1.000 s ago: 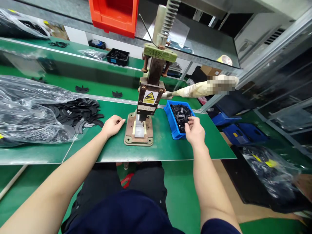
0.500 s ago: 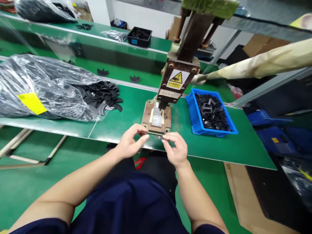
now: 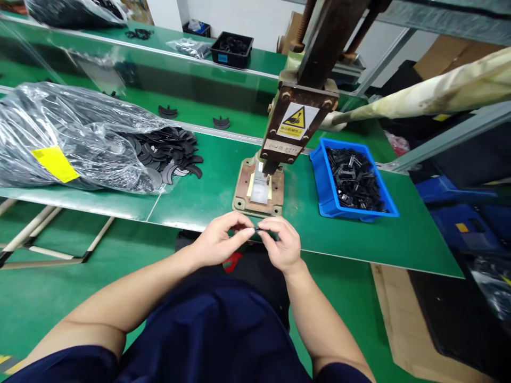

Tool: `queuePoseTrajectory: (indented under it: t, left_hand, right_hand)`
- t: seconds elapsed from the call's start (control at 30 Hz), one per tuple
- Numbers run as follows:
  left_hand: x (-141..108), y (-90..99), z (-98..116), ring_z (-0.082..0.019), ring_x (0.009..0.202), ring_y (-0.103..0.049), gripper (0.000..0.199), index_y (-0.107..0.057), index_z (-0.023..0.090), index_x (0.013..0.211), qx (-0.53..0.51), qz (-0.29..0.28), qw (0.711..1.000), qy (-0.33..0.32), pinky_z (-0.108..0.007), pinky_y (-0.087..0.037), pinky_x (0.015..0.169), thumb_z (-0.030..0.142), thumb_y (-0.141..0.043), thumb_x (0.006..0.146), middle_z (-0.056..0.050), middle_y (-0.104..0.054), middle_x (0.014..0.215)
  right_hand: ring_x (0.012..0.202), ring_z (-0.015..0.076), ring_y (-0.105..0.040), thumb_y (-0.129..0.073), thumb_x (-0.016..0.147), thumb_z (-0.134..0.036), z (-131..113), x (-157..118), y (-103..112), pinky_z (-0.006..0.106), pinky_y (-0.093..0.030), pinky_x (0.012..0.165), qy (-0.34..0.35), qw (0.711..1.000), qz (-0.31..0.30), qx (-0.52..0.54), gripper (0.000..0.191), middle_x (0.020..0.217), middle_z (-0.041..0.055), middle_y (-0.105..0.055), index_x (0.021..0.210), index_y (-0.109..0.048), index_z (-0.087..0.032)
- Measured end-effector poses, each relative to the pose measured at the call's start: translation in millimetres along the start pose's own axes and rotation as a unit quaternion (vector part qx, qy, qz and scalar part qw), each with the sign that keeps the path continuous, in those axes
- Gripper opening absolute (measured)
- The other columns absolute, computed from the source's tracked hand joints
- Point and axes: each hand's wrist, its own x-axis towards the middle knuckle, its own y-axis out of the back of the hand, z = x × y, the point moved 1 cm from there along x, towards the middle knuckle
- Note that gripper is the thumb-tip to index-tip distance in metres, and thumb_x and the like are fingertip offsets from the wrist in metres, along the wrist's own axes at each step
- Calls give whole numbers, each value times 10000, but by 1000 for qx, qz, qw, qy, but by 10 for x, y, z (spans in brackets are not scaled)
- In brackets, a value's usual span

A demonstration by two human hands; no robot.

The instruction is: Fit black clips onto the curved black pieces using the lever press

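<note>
A small black plastic part (image 3: 257, 230) is pinched between my two hands at the bench's front edge, mostly hidden by the fingers. My left hand (image 3: 225, 236) grips its left end with thumb and forefinger. On the other end, the fingertips of my right hand (image 3: 281, 242) are closed. Just beyond my hands stands a hand press (image 3: 289, 125) with a warning label. Its base plate (image 3: 241, 199) carries a grey metal pad (image 3: 260, 192) under the ram.
A blue bin (image 3: 325, 209) of small black parts stands right of the press. To the left lies a clear plastic bag (image 3: 80, 133), with black curved pieces (image 3: 175, 154) spilling out. Behind a clear panel, two curved pieces (image 3: 221, 123) lie on green. A black bin (image 3: 231, 50) sits further back.
My left hand has moved right and closed on the black part, which only my right hand held before. The view has shifted slightly.
</note>
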Motion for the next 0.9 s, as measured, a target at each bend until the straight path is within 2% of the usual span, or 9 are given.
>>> queuePoseTrajectory:
  t: [0.17,0.27,0.33,0.4,0.53,0.63,0.7,0.77,0.9]
  left_hand:
    - [92,8,-66,-142,684,-689,354,-670,215,911,-200,-81,956,200,-266,-547,613,534,-822,915,-62,-770,884]
    - [153,27,-100,-138,691,-693,361,-672,215,906,-248,-119,934,229,-255,-525,614,462,-923,825,-49,-762,860]
    - [232,57,-119,-117,639,-643,397,-710,232,1026,-263,-114,935,207,-252,-512,617,422,-958,781,13,-688,755]
    - [366,111,-156,-103,607,-600,500,-720,240,1169,-257,-83,947,174,-246,-507,619,418,-962,769,51,-623,701]
    - [797,264,-327,-136,687,-667,481,-693,187,1113,-184,34,978,98,-276,-556,683,485,-914,807,-9,-712,812]
    - [1138,355,-504,-182,809,-718,377,-667,184,995,-82,109,990,24,-331,-593,802,485,-852,863,-57,-767,926]
    - [1304,380,-600,-196,862,-715,283,-691,192,967,24,116,993,-17,-340,-583,861,443,-808,907,-59,-776,958]
    - [1410,382,-658,-206,867,-701,203,-732,201,959,141,93,985,-36,-347,-568,885,398,-776,936,-57,-781,973]
    - [1512,375,-645,-253,1004,-713,138,-801,215,991,283,28,955,-84,-382,-540,999,331,-727,970,-71,-803,1030]
  right_hand:
    - [1030,183,-770,-663,969,-195,7,96,20,391,-662,896,25,999,-41,9,270,1118,48,-801,1217,-707,-292]
    - [1070,167,-770,-660,969,-178,-10,209,78,372,-660,929,52,995,-86,16,332,1170,31,-804,1269,-701,-312]
    - [1149,185,-754,-677,961,-188,-13,313,194,399,-656,982,59,994,-94,-4,390,1247,46,-787,1329,-679,-315]
    - [1193,212,-733,-701,949,-207,-4,454,393,440,-645,1022,54,996,-54,-45,395,1272,65,-769,1332,-679,-304]
    - [1082,207,-722,-699,965,-248,-36,915,945,449,-623,1006,59,979,167,-104,164,1102,55,-737,1126,-732,-256]
    - [983,151,-716,-695,987,-299,-230,1378,1283,360,-600,920,125,945,297,-59,165,1042,41,-677,1129,-716,-219]
    - [1004,114,-719,-652,1006,-346,-458,1665,1405,323,-566,913,161,938,306,15,211,1100,15,-669,1183,-704,-244]
    - [1108,115,-724,-490,1048,-385,-709,1882,1439,369,-526,990,150,950,259,92,285,1152,-32,-689,1209,-701,-281]
    - [936,94,-727,-254,1016,-642,-1009,2068,1341,400,-513,896,108,969,176,137,642,932,-41,-654,1016,-729,-211]
